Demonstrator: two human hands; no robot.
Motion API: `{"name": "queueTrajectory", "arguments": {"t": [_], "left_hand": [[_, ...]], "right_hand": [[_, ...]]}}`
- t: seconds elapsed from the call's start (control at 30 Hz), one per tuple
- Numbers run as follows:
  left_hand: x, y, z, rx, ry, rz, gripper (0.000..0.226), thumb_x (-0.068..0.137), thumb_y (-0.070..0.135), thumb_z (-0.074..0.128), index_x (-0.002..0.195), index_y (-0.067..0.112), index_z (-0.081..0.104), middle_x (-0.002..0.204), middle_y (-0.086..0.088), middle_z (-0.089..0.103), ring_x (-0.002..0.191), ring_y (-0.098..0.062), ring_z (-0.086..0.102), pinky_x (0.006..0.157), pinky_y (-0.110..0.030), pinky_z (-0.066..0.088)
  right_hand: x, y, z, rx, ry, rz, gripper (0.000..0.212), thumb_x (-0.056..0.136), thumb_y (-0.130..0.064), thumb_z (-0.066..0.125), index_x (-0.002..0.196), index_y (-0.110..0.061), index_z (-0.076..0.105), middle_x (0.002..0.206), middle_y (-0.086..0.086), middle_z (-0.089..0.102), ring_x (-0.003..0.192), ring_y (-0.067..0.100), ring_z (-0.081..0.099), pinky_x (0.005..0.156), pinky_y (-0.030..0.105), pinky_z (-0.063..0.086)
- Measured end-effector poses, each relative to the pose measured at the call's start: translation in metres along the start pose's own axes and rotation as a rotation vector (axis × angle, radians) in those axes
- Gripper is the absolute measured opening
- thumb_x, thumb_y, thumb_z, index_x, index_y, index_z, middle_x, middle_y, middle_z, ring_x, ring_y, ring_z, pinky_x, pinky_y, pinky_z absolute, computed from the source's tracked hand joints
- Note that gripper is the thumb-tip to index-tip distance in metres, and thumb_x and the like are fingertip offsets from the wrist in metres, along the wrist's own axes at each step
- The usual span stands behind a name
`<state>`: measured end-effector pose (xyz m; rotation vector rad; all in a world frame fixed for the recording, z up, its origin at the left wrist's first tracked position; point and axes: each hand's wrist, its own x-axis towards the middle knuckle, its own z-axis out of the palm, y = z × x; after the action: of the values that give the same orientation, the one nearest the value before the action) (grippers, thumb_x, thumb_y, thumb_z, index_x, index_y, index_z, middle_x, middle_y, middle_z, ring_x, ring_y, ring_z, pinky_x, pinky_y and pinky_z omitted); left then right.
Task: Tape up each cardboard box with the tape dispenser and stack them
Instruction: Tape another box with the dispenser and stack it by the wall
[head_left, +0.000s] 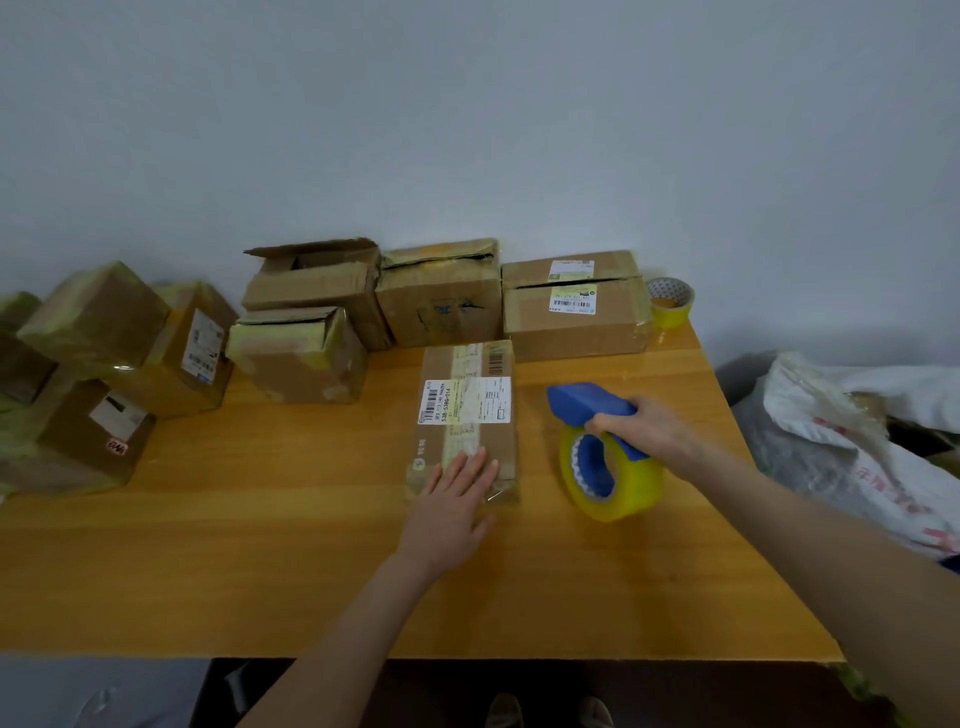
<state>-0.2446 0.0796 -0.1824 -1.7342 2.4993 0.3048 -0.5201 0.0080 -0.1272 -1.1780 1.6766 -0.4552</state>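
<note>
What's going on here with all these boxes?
A person is taping up parcels at a wooden table. Their left hand lies flat on the near end of a flat cardboard box. Their right hand grips a blue tape dispenser just right of it. More boxes, some with loose flaps, wait along the wall, and a taped pile sits at the left.
</note>
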Motion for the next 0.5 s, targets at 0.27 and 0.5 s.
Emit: {"name": "queueTrajectory", "arguments": {"t": [0.27,0.5], "left_hand": [[-0.009,0.006,-0.008,-0.314,0.140,-0.106,0.054,0.102,0.038,0.038,0.151,0.026,0.020,0.159,0.010,0.010,0.147,-0.011,0.008,0.118,-0.032,0.010],[-0.030,-0.035,-0.019,-0.545,0.377,-0.455,0.046,0.101,0.021,0.045,0.146,0.013,0.037,0.151,-0.001,0.038,0.140,-0.014,0.032,0.109,-0.021,0.022]], "right_hand": [[0.012,0.037,0.012,0.409,-0.041,0.330,0.054,0.088,-0.049,0.064,0.119,-0.005,0.059,0.112,0.020,0.066,0.102,0.039,0.064,0.088,0.050,0.054],[0.012,0.029,0.007,-0.390,0.167,0.063,0.033,0.103,-0.036,0.043,0.091,-0.008,0.057,0.066,0.009,0.050,0.055,0.021,0.045,0.051,0.030,0.032]]}}
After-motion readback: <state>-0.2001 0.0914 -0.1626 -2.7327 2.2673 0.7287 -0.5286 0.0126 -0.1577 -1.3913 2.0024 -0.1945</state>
